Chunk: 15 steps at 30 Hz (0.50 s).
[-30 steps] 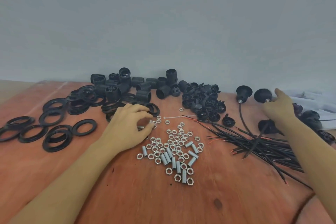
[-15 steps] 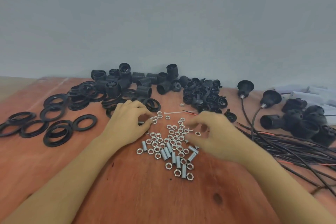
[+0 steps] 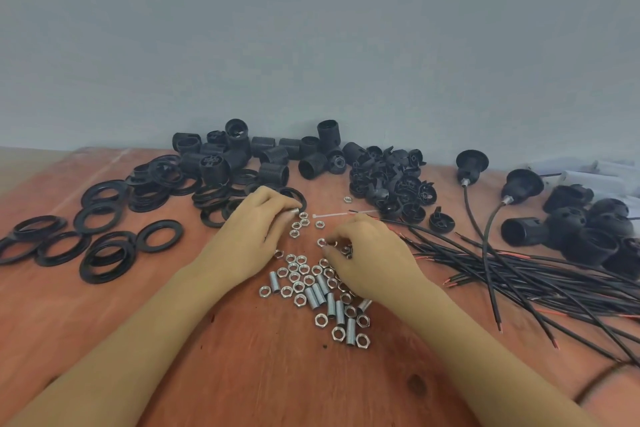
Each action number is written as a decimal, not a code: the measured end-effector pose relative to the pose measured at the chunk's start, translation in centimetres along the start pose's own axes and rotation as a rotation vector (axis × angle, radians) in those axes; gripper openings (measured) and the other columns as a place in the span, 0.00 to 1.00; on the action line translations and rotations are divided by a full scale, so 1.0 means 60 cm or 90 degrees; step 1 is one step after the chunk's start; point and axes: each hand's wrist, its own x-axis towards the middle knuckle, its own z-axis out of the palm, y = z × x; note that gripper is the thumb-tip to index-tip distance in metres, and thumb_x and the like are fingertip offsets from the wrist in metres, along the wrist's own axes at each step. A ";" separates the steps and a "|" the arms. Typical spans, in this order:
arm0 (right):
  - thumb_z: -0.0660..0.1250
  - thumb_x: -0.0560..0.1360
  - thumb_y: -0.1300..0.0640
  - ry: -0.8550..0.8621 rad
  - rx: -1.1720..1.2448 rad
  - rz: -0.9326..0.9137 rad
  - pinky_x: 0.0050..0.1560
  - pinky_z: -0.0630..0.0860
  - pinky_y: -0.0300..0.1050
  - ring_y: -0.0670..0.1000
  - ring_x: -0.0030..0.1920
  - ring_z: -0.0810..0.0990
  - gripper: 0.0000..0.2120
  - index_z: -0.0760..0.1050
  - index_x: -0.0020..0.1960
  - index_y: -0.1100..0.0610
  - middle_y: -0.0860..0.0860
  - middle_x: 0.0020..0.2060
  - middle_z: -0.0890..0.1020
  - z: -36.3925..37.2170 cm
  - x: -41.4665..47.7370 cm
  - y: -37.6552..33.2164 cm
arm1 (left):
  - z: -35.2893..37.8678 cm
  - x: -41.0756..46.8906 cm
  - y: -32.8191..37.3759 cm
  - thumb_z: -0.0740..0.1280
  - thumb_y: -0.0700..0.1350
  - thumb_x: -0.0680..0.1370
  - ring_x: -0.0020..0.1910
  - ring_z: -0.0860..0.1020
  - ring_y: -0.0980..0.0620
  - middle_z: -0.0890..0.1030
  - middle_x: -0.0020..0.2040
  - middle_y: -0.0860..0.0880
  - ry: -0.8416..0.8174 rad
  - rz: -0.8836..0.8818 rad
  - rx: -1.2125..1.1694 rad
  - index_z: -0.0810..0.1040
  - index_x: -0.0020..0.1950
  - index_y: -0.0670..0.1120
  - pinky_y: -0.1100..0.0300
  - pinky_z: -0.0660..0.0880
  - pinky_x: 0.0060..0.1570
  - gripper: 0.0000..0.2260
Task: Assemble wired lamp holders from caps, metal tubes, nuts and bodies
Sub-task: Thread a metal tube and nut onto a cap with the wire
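The reddish-brown wooden table (image 3: 242,374) is seen to carry the parts in sorted groups.

- Flat black plastic rings (image 3: 104,253) are spread toward the left edge.
- Ribbed cylindrical black bodies (image 3: 273,156) are heaped along the far edge, against the grey wall.
- Finned black caps (image 3: 398,180) are piled just right of the bodies.
- Bright hexagonal nuts (image 3: 301,274) and short threaded metal tubes (image 3: 320,291) are scattered together at the middle of the table.
- Black wires (image 3: 519,274) with red-tipped ends are fanned toward the right edge, near finished wired holders (image 3: 575,229).
- A white cable tie (image 3: 332,215) is laid flat just beyond the nuts.

The left hand (image 3: 252,232) is rested at the far left side of the nut scatter, knuckles up. Its fingertips are pinched on a small silver piece (image 3: 296,210). Whether this is a tube or a nut cannot be told.

The right hand (image 3: 370,260) is held palm down over the nuts, fingers curled and blurred, their tips at a nut. Whether anything is grasped cannot be told.

Against the frame one second ago, the right hand is found withdrawn from the finished holders and brought to the middle. Against half a second ago, its fingers are curled lower onto the nuts. The left hand is found unmoved.
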 end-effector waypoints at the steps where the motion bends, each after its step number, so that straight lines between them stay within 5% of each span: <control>1: 0.65 0.78 0.45 0.008 -0.003 0.011 0.46 0.71 0.44 0.51 0.52 0.77 0.09 0.81 0.53 0.46 0.47 0.50 0.78 0.002 0.004 -0.001 | -0.001 0.000 0.002 0.62 0.45 0.82 0.53 0.75 0.56 0.75 0.54 0.51 0.007 0.013 -0.002 0.79 0.61 0.46 0.63 0.70 0.57 0.11; 4: 0.67 0.76 0.43 0.002 -0.001 0.057 0.41 0.72 0.43 0.50 0.48 0.78 0.10 0.81 0.47 0.49 0.46 0.45 0.80 0.002 0.017 -0.005 | -0.003 0.000 0.010 0.61 0.44 0.82 0.53 0.75 0.56 0.75 0.54 0.52 0.020 0.031 -0.004 0.77 0.60 0.45 0.62 0.70 0.56 0.09; 9: 0.66 0.76 0.43 -0.050 -0.033 0.094 0.48 0.77 0.48 0.56 0.51 0.80 0.15 0.78 0.51 0.54 0.51 0.49 0.81 0.005 0.035 -0.017 | -0.004 -0.005 0.021 0.64 0.44 0.81 0.49 0.75 0.58 0.79 0.52 0.56 0.031 0.047 0.013 0.77 0.57 0.47 0.61 0.71 0.50 0.06; 15: 0.60 0.82 0.51 -0.038 -0.133 -0.001 0.43 0.67 0.48 0.59 0.55 0.78 0.11 0.71 0.58 0.59 0.54 0.56 0.73 0.013 0.027 -0.028 | 0.000 -0.008 0.033 0.66 0.46 0.80 0.44 0.77 0.55 0.78 0.48 0.54 0.052 0.097 0.003 0.79 0.54 0.46 0.53 0.76 0.47 0.06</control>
